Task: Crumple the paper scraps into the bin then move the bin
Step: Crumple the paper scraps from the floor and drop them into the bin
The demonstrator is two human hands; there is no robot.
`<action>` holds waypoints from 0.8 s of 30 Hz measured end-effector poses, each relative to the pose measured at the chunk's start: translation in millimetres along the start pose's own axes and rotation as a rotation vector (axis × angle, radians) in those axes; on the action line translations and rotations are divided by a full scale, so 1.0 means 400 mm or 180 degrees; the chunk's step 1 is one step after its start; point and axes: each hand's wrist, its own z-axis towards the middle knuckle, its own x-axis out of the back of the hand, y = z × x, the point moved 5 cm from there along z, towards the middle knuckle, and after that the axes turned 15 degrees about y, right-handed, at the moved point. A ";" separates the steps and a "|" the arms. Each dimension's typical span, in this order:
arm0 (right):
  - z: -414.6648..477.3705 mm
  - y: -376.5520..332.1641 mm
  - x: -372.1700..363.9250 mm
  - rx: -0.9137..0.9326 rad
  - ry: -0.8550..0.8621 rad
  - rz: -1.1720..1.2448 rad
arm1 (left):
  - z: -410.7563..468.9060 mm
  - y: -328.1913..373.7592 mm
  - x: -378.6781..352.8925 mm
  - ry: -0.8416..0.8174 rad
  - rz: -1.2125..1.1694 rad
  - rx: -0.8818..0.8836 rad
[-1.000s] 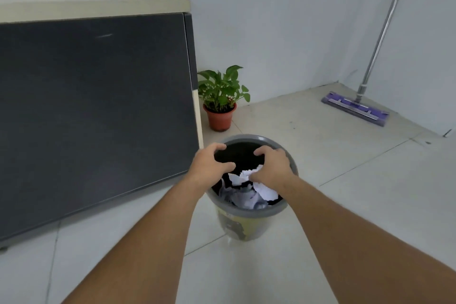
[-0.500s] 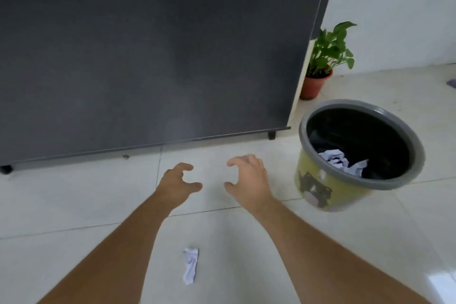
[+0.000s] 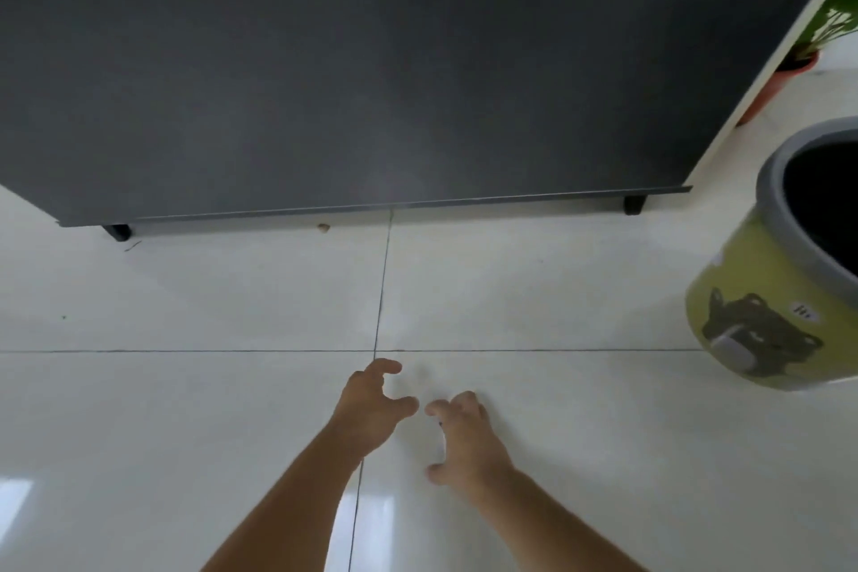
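Observation:
The bin [image 3: 761, 293] stands on the floor at the right edge, yellow-green with a bear picture and a grey rim; its dark inside is cut off by the frame. Both my hands are low over the white floor tiles, left of the bin and apart from it. My left hand [image 3: 371, 409] has its fingers spread and curled, with nothing in it. My right hand [image 3: 464, 437] is cupped with thumb and fingers apart. A pale sliver that may be a paper scrap [image 3: 439, 446] shows in that gap, blurred against the floor.
A large dark cabinet front [image 3: 325, 60] on short black feet [image 3: 116, 231] fills the top of the view. A potted plant [image 3: 835, 14] in a terracotta pot stands behind the bin at the cabinet's right corner. A small crumb [image 3: 323, 227] lies by the cabinet's base.
My hands left the bin and dropped to the floor on its left. My view swung down and left, pushing the bin to the right edge. The scrap seen lying free is now at my right hand.

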 end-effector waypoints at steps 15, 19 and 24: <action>0.032 0.054 0.155 0.0076 0.0594 -0.0420 | 0.010 0.060 -0.042 -0.0022 0.0053 -0.0151; 0.028 0.077 0.335 0.0000 0.1094 -0.0214 | -0.035 0.189 -0.079 -0.0034 0.0102 -0.0481; 0.000 0.072 0.610 -0.0098 0.1769 -0.0130 | -0.128 0.414 -0.125 -0.0141 0.0117 -0.0978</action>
